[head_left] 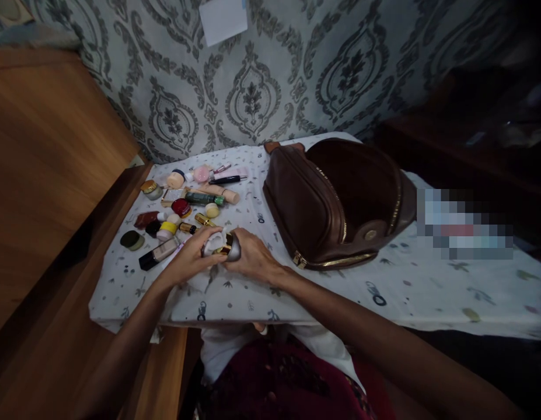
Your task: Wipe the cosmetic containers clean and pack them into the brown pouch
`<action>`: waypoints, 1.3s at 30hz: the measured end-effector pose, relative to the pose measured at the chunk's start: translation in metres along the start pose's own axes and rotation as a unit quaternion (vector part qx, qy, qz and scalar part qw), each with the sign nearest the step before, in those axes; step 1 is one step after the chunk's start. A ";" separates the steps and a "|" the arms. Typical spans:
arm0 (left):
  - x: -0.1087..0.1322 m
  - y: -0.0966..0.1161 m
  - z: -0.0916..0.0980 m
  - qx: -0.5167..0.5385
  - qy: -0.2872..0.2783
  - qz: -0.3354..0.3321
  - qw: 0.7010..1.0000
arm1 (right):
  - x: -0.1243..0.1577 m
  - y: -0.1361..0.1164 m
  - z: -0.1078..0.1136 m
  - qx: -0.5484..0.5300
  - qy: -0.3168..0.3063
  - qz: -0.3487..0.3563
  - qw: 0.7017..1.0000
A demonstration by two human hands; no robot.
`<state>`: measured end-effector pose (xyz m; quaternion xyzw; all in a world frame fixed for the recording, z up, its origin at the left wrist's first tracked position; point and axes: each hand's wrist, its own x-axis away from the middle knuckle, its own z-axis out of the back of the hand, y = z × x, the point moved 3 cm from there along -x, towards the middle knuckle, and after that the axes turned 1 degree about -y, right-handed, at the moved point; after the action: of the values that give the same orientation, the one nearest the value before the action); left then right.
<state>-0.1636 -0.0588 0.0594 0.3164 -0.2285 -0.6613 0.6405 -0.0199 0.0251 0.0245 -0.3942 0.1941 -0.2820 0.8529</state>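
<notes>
Both hands meet near the front of the table around a small rounded cosmetic container (219,245) with silver-grey, white and gold parts. My left hand (194,255) grips its left side, and my right hand (251,255) is closed around its right side. Fingers cover part of the container, so whether it is one piece or two I cannot tell. Just behind my left hand lie a gold tube (204,220) and a black-and-gold tube (188,228). A foundation bottle with a black cap (159,254) rests to the left.
Several cosmetics spread over the left of the table, among them a green tube (204,198), a red-lidded jar (181,207) and a dark-lidded jar (132,240). An unzipped brown leather bag (296,198) stands right of my hands. A wooden cabinet (55,151) rises at the left.
</notes>
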 end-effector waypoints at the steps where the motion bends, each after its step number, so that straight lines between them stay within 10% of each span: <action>1: 0.000 0.000 0.003 0.013 -0.014 -0.010 1.000 | 0.000 0.001 0.001 -0.031 -0.010 0.005 0.999; 6: 0.004 0.000 0.013 0.035 -0.065 -0.031 0.997 | -0.003 -0.001 0.000 -0.134 -0.063 0.036 0.988; 13: 0.008 0.004 0.000 -0.037 0.024 0.053 0.998 | 0.000 -0.004 -0.001 -0.033 -0.007 0.025 0.999; 23: 0.000 0.012 0.004 -0.023 -0.009 -0.018 1.000 | -0.003 0.003 -0.002 -0.125 -0.052 0.031 0.990; 32: 0.000 -0.022 0.009 0.058 0.226 0.093 0.968 | -0.008 0.004 -0.001 -0.490 -0.075 -0.034 0.868; 39: -0.008 0.002 0.007 0.024 0.263 -0.007 0.964 | -0.011 0.007 -0.003 -0.372 -0.052 0.054 0.925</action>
<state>-0.1668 -0.0518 0.0666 0.4961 -0.0648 -0.5537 0.6656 -0.0271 0.0341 0.0184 -0.6863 0.2617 -0.1222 0.6675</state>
